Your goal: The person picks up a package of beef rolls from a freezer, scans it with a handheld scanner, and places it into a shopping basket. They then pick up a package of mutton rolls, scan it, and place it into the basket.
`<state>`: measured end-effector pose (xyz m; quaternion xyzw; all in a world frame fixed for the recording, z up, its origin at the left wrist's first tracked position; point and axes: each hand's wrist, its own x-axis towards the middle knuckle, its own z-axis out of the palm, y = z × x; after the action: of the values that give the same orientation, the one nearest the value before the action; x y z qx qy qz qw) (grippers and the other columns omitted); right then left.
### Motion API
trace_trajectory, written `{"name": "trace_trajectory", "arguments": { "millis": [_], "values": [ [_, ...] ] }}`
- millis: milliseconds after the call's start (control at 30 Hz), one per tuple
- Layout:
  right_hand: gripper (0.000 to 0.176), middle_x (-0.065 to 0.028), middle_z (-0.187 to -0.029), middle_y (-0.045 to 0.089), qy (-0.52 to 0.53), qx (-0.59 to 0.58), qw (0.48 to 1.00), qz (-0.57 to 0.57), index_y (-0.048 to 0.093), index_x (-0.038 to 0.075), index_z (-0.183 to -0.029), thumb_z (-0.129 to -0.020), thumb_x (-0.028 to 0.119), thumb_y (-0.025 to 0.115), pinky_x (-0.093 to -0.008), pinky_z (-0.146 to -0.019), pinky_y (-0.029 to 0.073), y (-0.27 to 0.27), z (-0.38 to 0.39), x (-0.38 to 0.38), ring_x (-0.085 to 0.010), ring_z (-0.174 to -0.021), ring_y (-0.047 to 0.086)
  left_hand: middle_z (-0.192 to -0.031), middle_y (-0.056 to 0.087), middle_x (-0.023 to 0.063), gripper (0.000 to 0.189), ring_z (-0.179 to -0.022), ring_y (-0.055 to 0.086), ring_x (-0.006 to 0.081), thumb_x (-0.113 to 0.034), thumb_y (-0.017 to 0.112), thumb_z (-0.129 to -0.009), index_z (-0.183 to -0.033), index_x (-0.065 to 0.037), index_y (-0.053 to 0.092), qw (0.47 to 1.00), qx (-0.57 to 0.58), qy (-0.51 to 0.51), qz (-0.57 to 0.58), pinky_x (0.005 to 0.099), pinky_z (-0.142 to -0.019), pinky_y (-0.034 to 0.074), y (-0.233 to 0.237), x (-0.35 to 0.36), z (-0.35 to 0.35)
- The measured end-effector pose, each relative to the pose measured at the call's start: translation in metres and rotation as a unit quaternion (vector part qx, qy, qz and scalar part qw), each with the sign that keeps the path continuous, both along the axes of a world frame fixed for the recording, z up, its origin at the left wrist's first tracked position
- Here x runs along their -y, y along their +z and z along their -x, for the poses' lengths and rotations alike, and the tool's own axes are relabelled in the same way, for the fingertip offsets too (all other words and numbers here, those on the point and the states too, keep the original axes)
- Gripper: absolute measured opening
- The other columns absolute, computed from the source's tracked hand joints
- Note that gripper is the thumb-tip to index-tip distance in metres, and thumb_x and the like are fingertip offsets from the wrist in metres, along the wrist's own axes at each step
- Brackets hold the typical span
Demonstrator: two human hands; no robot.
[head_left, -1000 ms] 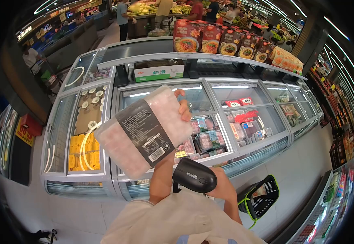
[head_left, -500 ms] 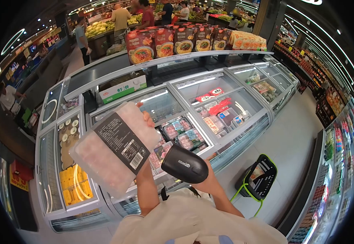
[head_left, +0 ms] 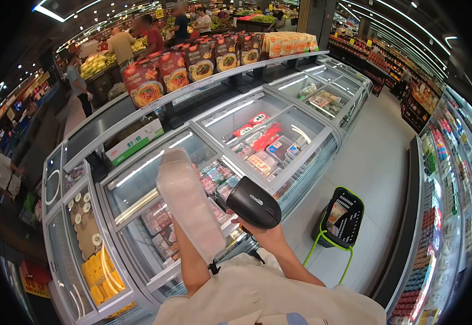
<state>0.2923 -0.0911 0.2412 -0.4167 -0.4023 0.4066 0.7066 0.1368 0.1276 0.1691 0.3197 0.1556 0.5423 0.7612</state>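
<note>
My left hand (head_left: 194, 167) is closed round a frosted plastic food tray (head_left: 187, 203), now turned with its narrow pale side towards me. The tray covers most of that hand; only a bit of the fingers shows at its far edge. My right hand (head_left: 265, 238) grips a black handheld scanner (head_left: 254, 203), whose rounded head points up and to the left. Tray and scanner are close together but apart. Both are above an open-topped chest freezer (head_left: 154, 281) where packs of meat (head_left: 214, 177) lie.
Red noodle packets (head_left: 173, 73) line the shelf behind the freezer, with a green-and-white box (head_left: 134, 142) below. A black basket with green handles (head_left: 349, 216) stands on the aisle floor at right. Stocked shelves (head_left: 436, 216) border the aisle. Several people are at the back.
My left hand has turned the tray, so its black label and barcode no longer show. The scanner has shifted slightly up and right in view. The camera view has swung round a little.
</note>
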Motion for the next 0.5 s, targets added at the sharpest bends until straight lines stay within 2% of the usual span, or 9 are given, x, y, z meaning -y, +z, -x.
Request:
{"name": "trace_trajectory", "arguments": {
  "millis": [100,167,200,233,300,333,367,433,500],
  "values": [
    [0.044,-0.0075,-0.111,0.068,-0.026,-0.003,1.000,-0.009,0.059,0.000,-0.118,-0.079,0.004,0.079,-0.0292,-0.087,0.050,0.003,-0.013,0.001,-0.0142,-0.098,0.064,-0.096,0.055,0.0097,0.034,-0.089,0.055,0.0200,-0.031,0.037,-0.102,-0.113,-0.003,0.053,0.992,-0.090,0.089,-0.011,0.0327,-0.083,0.046,-0.010,-0.020,-0.019],
    [0.038,-0.0080,-0.112,0.066,-0.051,-0.005,0.998,0.021,0.059,0.001,-0.118,-0.083,0.004,0.075,-0.0300,-0.084,0.052,0.013,-0.023,0.004,-0.0154,-0.097,0.064,-0.098,0.055,0.0094,0.033,-0.091,0.055,0.0193,-0.030,0.035,-0.103,-0.110,-0.004,0.054,0.965,-0.174,0.186,-0.057,0.0321,-0.085,0.045,0.007,-0.026,-0.031],
    [0.034,-0.0087,-0.113,0.065,-0.060,-0.011,0.997,0.054,0.059,0.001,-0.118,-0.086,0.005,0.071,-0.0307,-0.081,0.053,0.024,-0.028,0.010,-0.0167,-0.096,0.065,-0.099,0.055,0.0090,0.034,-0.093,0.054,0.0187,-0.030,0.034,-0.104,-0.108,-0.003,0.054,0.941,-0.229,0.238,-0.075,0.0317,-0.087,0.044,0.034,-0.013,-0.040],
    [0.030,-0.0095,-0.113,0.064,-0.059,-0.016,0.994,0.088,0.060,0.002,-0.118,-0.089,0.005,0.068,-0.0314,-0.078,0.054,0.029,-0.034,0.011,-0.0179,-0.095,0.065,-0.101,0.055,0.0108,0.035,-0.094,0.054,0.0216,-0.030,0.032,-0.104,-0.106,-0.002,0.052,0.909,-0.285,0.277,-0.126,0.0329,-0.089,0.043,0.032,-0.016,-0.047],
    [0.029,-0.0078,-0.113,0.065,-0.144,0.075,0.985,0.058,0.062,0.002,-0.116,-0.089,0.009,0.070,-0.0298,-0.081,0.052,0.001,-0.051,0.006,-0.0165,-0.097,0.064,-0.106,0.056,0.0178,0.038,-0.098,0.054,0.0310,-0.031,0.031,-0.105,-0.102,0.002,0.050,0.794,-0.411,0.394,-0.213,0.0381,-0.091,0.040,0.032,-0.014,-0.054],
    [0.030,-0.0081,-0.111,0.064,-0.145,0.022,0.987,0.072,0.061,0.002,-0.115,-0.088,0.009,0.070,-0.0307,-0.084,0.051,0.002,-0.056,0.003,-0.0170,-0.100,0.063,-0.107,0.056,0.0232,0.038,-0.099,0.055,0.0370,-0.031,0.031,-0.105,-0.104,0.003,0.048,0.813,-0.408,0.370,-0.188,0.0410,-0.088,0.040,0.029,-0.018,-0.058],
    [0.031,-0.0084,-0.110,0.064,-0.144,-0.028,0.985,0.092,0.060,0.001,-0.115,-0.087,0.009,0.071,-0.0316,-0.087,0.050,0.003,-0.062,0.001,-0.0176,-0.103,0.062,-0.098,0.059,0.0244,0.038,-0.092,0.059,0.0392,-0.034,0.033,-0.104,-0.108,0.000,0.047,0.786,-0.434,0.397,-0.190,0.0443,-0.082,0.043,0.034,-0.011,-0.065],
    [0.032,-0.0096,-0.110,0.061,-0.126,-0.038,0.989,0.060,0.055,0.001,-0.114,-0.088,0.010,0.071,-0.0338,-0.090,0.049,-0.009,-0.078,-0.005,-0.0196,-0.109,0.059,-0.081,0.062,0.0240,0.038,-0.078,0.060,0.0481,-0.040,0.033,-0.103,-0.112,-0.004,0.046,0.816,-0.436,0.347,-0.151,0.0529,-0.072,0.045,0.040,-0.003,-0.076],
    [0.034,-0.0113,-0.113,0.058,-0.137,-0.045,0.988,0.048,0.050,0.003,-0.114,-0.088,0.011,0.071,-0.0356,-0.093,0.048,-0.013,-0.095,-0.009,-0.0222,-0.113,0.058,-0.088,0.064,0.0281,0.037,-0.084,0.059,0.0513,-0.038,0.030,-0.103,-0.111,-0.006,0.046,0.770,-0.523,0.342,-0.130,0.0577,-0.074,0.044,0.036,-0.001,-0.091]
  ]
}}
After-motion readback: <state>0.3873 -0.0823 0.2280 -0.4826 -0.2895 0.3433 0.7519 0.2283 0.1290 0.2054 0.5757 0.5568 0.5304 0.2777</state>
